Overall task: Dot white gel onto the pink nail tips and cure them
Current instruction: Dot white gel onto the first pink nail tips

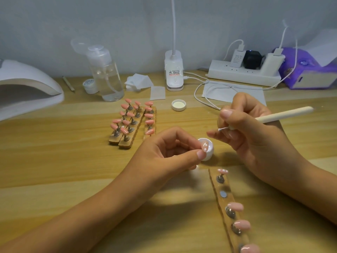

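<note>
My left hand (169, 152) pinches a pink nail tip (205, 146) with white dots on it, holding it over the small white gel pot (207, 149). My right hand (255, 132) grips a cream dotting tool (284, 114); its white-coated point (220, 129) hovers just above and right of the tip. A wooden holder strip (221, 187) lies at the lower right with a dotted tip (222, 171) at its far end, one bare magnet (222, 194) and plain pink tips (236, 206) below. Three more strips of plain pink tips (133, 121) lie mid-table.
The white curing lamp (23, 88) stands at the far left. A clear pump bottle (107, 75), a small jar (89, 85), cotton pads (139, 82), the pot's lid (178, 105), a desk lamp base (174, 72), a power strip (244, 73) with cables and a purple tissue pack (308, 70) line the back.
</note>
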A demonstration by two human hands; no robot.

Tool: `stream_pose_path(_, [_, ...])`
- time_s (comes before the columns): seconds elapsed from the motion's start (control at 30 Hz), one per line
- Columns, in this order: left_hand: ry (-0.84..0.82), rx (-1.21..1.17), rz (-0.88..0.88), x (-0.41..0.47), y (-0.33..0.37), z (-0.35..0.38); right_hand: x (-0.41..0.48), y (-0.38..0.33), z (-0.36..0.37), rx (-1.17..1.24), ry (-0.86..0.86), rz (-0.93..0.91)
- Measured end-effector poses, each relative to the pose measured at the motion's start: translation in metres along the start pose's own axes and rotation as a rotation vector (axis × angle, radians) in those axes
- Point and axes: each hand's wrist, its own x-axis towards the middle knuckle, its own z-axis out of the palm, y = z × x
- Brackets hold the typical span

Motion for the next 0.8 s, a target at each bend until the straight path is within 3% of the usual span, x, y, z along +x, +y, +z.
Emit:
stream_pose_path(0.47, [-0.021,0.030,-0.002,-0.0010,0.0002,-0.0003,-0.0046,0.0003,0.0015,-0.111,-0.116,0.010])
stream_pose_path(0.8, [-0.011,0.062,-0.008,-0.0011,-0.0016,-0.0015,-0.0006,0.0017,-0.0010,-0.025,-0.075,0.005])
